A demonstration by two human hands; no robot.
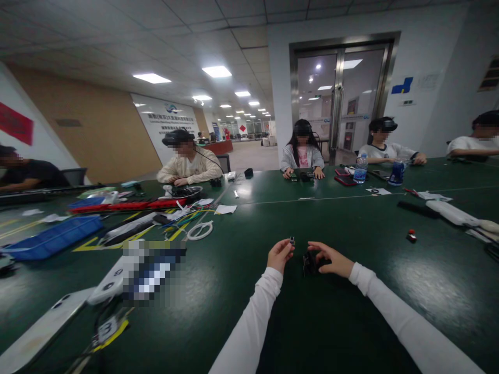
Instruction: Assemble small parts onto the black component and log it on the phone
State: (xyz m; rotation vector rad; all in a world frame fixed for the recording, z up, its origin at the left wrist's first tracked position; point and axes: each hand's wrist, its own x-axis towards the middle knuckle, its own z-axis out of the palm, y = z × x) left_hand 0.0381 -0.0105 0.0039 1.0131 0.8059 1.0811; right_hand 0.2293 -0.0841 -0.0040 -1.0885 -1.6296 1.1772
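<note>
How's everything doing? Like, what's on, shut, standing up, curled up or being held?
Left hand: pinching a small object
Right hand: fingers curved at the black device, grip unclear
White cable: coiled
Clear bottle: upright
Blue bottle: upright
Glass doors: look shut
Ceiling lights: on

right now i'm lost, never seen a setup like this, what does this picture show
No machine here: these are a person's bare hands, seen from a camera on their head. The left hand pinches a small piece. The right hand curves around a small black object; whether it grips it is unclear. On the green table lie a blue tray and a coiled white cable to the left, and a small red item to the right. A bottle stands farther off, and other people sit beyond.
</note>
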